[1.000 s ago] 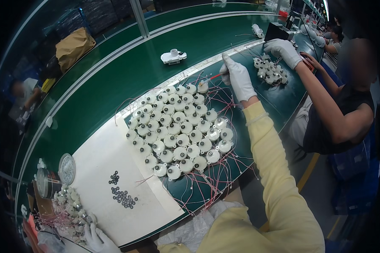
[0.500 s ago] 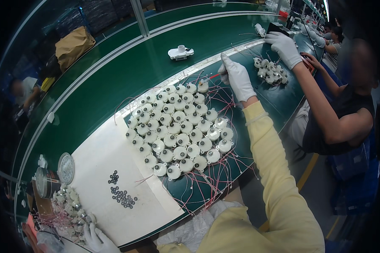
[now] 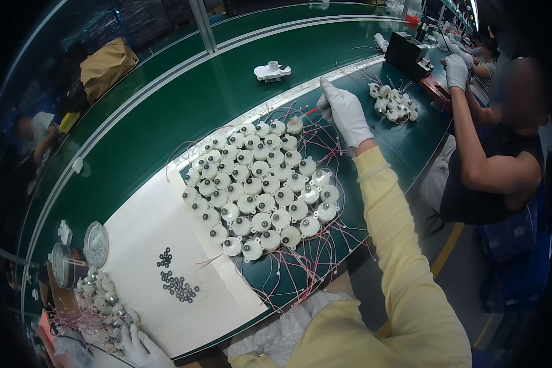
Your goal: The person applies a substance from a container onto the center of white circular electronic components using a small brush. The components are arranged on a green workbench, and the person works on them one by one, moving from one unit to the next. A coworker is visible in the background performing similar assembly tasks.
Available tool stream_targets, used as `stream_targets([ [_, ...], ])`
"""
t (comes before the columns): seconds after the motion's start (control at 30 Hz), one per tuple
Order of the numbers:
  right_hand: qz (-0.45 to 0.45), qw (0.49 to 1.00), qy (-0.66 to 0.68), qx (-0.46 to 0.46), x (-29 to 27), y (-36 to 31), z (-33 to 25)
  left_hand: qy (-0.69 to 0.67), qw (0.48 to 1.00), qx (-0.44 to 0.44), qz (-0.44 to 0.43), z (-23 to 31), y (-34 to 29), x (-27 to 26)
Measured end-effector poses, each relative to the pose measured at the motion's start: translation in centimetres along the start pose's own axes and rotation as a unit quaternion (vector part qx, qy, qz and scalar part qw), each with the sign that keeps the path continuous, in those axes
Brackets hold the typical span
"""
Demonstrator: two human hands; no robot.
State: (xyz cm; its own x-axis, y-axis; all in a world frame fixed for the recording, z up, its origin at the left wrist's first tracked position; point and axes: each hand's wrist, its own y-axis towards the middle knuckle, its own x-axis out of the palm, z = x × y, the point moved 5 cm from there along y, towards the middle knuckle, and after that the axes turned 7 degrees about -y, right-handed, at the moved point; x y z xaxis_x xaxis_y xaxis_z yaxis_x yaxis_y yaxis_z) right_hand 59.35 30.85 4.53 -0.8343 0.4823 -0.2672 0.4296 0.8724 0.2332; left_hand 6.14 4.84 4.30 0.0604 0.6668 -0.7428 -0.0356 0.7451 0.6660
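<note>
My right hand [image 3: 348,116], in a white glove, is closed in a pinch on a thin red stick-like tool [image 3: 313,111]. The tool's far end reaches a white round motor housing [image 3: 295,124] at the far right corner of a large group. Those motor housings [image 3: 260,184] stand close together, most with a small dark part on top and pink and white wires trailing. At the lower left my gloved left hand [image 3: 142,348] lies with fingers stretched beside a heap of wired motors [image 3: 104,303]; its wrist is cut off by the picture's edge.
Small dark rings [image 3: 179,285] lie on a white sheet [image 3: 141,245], near an open tin [image 3: 67,267] and its lid [image 3: 96,244]. Behind runs a green conveyor [image 3: 196,80] carrying a white part [image 3: 272,72]. At right, a co-worker [image 3: 497,153] sits near more motors [image 3: 394,103] and a black box [image 3: 407,54].
The white part on the conveyor has shifted right. The co-worker's gloved hand has moved away from the black box, toward the right. My own hands stay almost still.
</note>
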Motion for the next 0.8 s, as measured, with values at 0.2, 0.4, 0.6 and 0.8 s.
stream_targets([
  [0.2, 0.017, 1.000, 0.014, -0.006, -0.73, 0.09, -0.07, 0.000, 1.000, 0.001, 0.008, 0.07, -0.03, 0.05],
  [0.4, 0.012, 0.999, 0.048, -0.001, -0.15, 0.31, 0.38, -0.005, 1.000, -0.001, 0.019, -0.22, -0.34, 0.10],
  [0.6, 0.009, 1.000, 0.019, 0.007, -0.21, 0.07, 0.08, 0.002, 1.000, -0.008, 0.005, 0.16, -0.01, -0.07],
  [0.8, 0.027, 0.999, 0.016, 0.012, -0.66, 0.17, 0.30, -0.017, 1.000, -0.015, 0.004, -0.25, -0.26, 0.13],
])
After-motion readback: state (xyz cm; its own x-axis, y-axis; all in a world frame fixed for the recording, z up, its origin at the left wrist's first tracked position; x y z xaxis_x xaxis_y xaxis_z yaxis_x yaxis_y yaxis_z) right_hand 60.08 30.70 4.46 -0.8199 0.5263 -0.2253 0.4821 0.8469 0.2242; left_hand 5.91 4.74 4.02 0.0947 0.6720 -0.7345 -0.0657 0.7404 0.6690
